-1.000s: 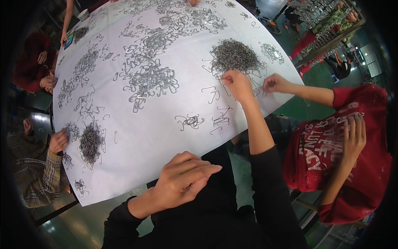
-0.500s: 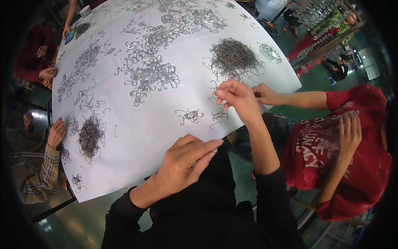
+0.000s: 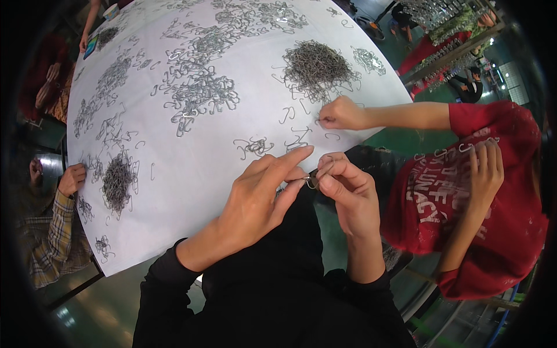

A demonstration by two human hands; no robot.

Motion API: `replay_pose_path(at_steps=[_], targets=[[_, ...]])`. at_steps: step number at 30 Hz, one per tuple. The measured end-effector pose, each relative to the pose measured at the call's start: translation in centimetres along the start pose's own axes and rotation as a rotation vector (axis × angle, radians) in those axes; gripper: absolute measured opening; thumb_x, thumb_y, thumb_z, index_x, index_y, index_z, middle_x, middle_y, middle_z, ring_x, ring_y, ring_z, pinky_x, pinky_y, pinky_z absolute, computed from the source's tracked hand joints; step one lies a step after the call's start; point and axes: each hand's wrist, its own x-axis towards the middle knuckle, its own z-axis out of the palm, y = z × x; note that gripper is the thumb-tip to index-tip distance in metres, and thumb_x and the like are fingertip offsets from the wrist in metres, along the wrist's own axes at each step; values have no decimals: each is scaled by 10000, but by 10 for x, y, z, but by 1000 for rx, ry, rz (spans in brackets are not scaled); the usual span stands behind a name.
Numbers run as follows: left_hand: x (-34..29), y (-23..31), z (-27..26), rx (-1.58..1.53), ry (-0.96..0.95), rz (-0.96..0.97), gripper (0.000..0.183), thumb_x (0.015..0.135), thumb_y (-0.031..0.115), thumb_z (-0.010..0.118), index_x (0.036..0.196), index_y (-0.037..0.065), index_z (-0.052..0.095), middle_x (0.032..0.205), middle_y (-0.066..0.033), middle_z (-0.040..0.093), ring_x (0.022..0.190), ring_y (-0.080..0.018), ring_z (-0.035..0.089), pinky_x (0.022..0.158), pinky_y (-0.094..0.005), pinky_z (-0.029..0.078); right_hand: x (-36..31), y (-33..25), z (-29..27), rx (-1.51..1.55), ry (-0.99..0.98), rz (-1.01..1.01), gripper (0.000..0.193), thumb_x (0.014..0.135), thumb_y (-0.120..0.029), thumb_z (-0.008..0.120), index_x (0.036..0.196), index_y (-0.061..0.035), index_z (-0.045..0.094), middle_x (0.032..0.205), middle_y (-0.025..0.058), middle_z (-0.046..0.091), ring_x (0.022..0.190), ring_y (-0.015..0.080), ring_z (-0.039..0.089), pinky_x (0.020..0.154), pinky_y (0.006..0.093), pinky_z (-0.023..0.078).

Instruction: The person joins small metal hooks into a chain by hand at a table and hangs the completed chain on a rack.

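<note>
At the table's near edge my left hand (image 3: 252, 197) pinches a small shiny metal piece between thumb and fingers, mostly hidden, its index finger stretched out above. Close beside it, my right hand (image 3: 357, 194) grips a bent wire hook (image 3: 313, 184) between thumb and fingertips. The hook's lower end meets the left fingertips; whether it is joined to the metal piece I cannot tell. Just beyond my hands lie a small group of wire hooks (image 3: 255, 146) and a few more loose hooks (image 3: 299, 140).
On the white table (image 3: 197, 168) lie a dark heap of hooks (image 3: 318, 65), a spread of shiny hooks (image 3: 203, 90) and another dark heap (image 3: 118, 184). To my right a co-worker's hand (image 3: 342, 113) is at the table, near my right hand. Other people sit at the left.
My right hand has come down from above the table to meet my left, now with a wire hook in its fingers. The co-worker's hand at right has reached onto the table.
</note>
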Motion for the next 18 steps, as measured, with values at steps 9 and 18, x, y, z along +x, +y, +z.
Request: replay_pose_path(at_steps=[9, 18], targets=[[2, 9, 5, 59, -49, 112, 519, 735, -42, 671, 1226, 27, 516, 873, -90, 676, 768, -208, 594, 732, -294, 471, -15, -1, 6, -176, 164, -222, 70, 810, 18, 638, 877, 8, 621, 965, 50, 521, 849, 100, 490, 731, 221, 403], [16, -1, -22, -62, 150, 99, 363, 792, 6, 621, 1151, 10, 571, 949, -100, 668, 833, -177, 605, 730, -278, 456, -42, -63, 2, -228, 179, -487, 81, 864, -33, 565, 926, 20, 563, 931, 156, 581, 629, 109, 545, 511, 183, 414]])
